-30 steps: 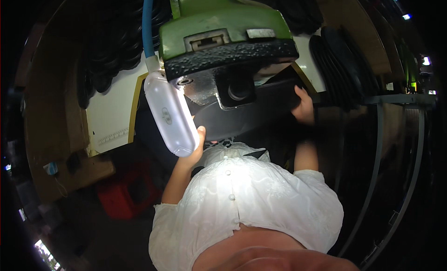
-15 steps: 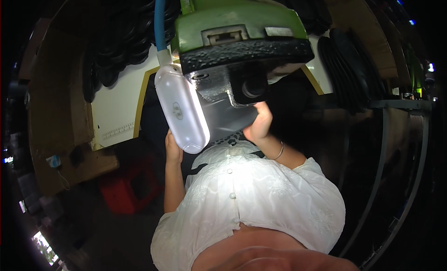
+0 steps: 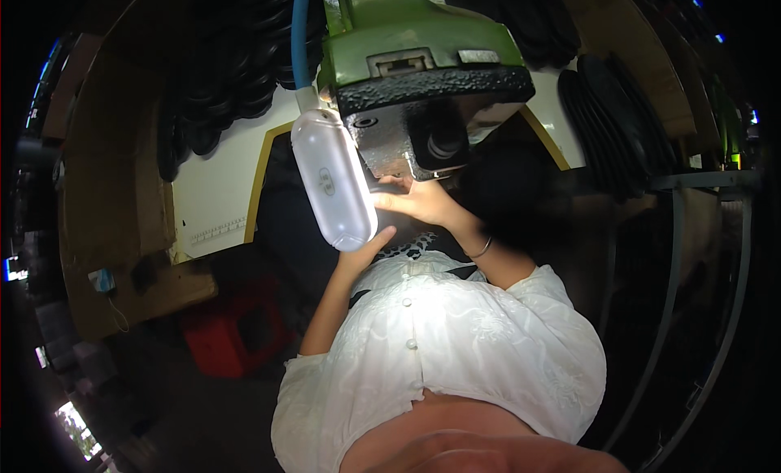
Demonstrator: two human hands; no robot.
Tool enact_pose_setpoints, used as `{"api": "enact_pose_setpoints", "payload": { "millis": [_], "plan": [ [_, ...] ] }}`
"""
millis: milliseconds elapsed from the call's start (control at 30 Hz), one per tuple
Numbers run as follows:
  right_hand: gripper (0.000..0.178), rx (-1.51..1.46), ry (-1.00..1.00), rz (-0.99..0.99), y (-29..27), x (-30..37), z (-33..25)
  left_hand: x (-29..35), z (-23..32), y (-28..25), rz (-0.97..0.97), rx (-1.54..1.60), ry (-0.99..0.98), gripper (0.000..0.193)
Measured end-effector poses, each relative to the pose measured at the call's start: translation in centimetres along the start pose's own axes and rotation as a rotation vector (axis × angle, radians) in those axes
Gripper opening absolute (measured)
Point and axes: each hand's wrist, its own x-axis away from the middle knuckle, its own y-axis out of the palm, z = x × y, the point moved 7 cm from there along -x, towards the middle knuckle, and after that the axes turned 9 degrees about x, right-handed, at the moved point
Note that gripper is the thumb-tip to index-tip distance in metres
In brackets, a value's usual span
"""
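The right hand (image 3: 426,204) and left hand (image 3: 364,252), finger closure indeterminable, sit beside the glowing white capsule-shaped lamp (image 3: 335,180), presumably for light.

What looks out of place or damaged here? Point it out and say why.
The small light-blue item with a dangling loop, by the cardboard at left, looks stray, unlike the stacked black pieces. The white lamp sits aslant, partly hiding the left hand, though that may be deliberate. I see no spill or clear damage; dark areas can't be judged.
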Motion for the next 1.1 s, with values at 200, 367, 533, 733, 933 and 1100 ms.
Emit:
{"api": "enact_pose_setpoints", "payload": {
  "millis": [200,367,533,733,933,1100],
  "plan": [
    [0.043,-0.043,-0.064,0.09,-2.6,3.0,1.7,-2.0,8.3,1.5,0.103,0.06,0.192,0.032],
    [0.044,-0.261,-0.239,0.354,-4.7,5.1,-0.1,-3.9,14.0,4.0,-0.229,-0.801,0.688,0.019],
    [0.045,-0.475,-0.089,0.254,-3.0,4.5,0.1,-5.8,16.0,1.8,-0.064,-0.337,0.328,0.023],
    [0.033,-0.429,0.029,0.077,-0.6,2.0,0.2,-3.0,10.9,-1.8,0.075,-0.27,0.1,0.018],
    [0.043,-0.255,0.074,-0.18,3.8,-0.2,2.3,-2.3,9.6,-6.1,0.246,-0.099,0.184,0.032],
    [0.041,0.242,-0.048,-0.263,4.4,2.0,5.2,-1.0,5.6,-10.8,0.632,0.469,0.228,0.036]
  ]
}}
